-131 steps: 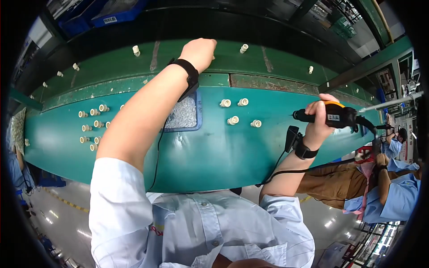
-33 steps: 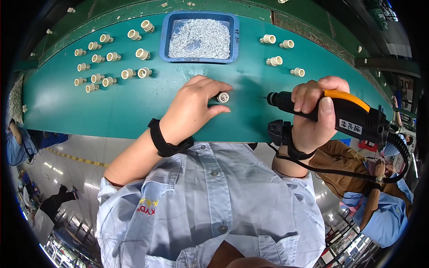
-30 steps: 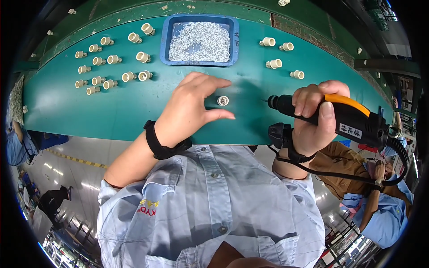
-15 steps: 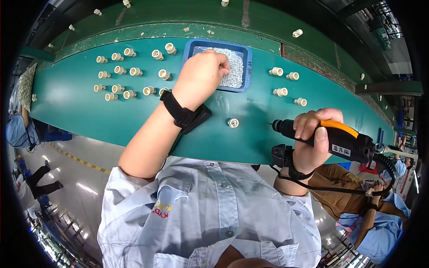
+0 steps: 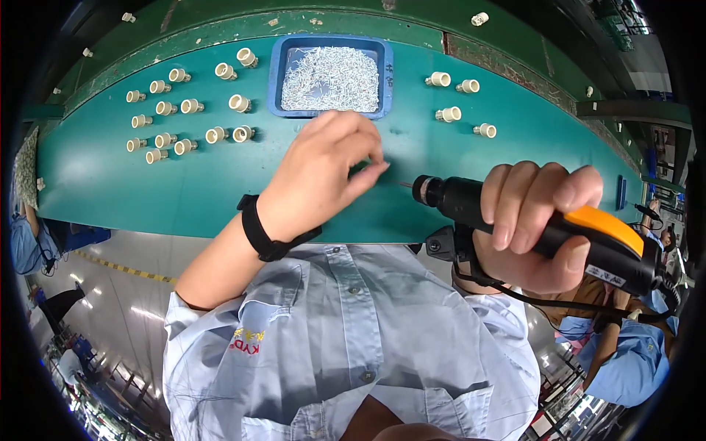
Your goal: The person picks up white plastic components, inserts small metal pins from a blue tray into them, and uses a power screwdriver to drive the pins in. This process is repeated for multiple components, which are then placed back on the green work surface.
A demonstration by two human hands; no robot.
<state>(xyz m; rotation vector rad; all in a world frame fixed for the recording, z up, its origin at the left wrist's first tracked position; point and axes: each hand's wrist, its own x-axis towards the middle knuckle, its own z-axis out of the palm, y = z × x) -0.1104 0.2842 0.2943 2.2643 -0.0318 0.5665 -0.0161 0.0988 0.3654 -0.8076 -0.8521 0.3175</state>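
Note:
My left hand (image 5: 327,170) hovers over the green table just in front of a blue tray (image 5: 387,81). Its thumb and forefinger come together in a pinch; whatever lies between them is too small to make out. Many thin silver pieces, looking like small screws (image 5: 331,77), fill the tray. My right hand (image 5: 540,220) is wrapped round a black and orange electric screwdriver (image 5: 460,198), whose thin bit points left toward my left fingers. The single cream lamp socket seen earlier in front of me is hidden, apparently behind my left hand.
Several cream lamp sockets (image 5: 193,106) stand in loose rows on the left of the green table (image 5: 88,176). More sockets (image 5: 448,114) stand right of the tray. A green ledge (image 5: 323,18) runs along the back. A co-worker in blue (image 5: 625,360) is at the right.
My left hand has come out of the tray toward me, over where the single socket stood. The screwdriver in my right hand has come closer to it. The view has shifted.

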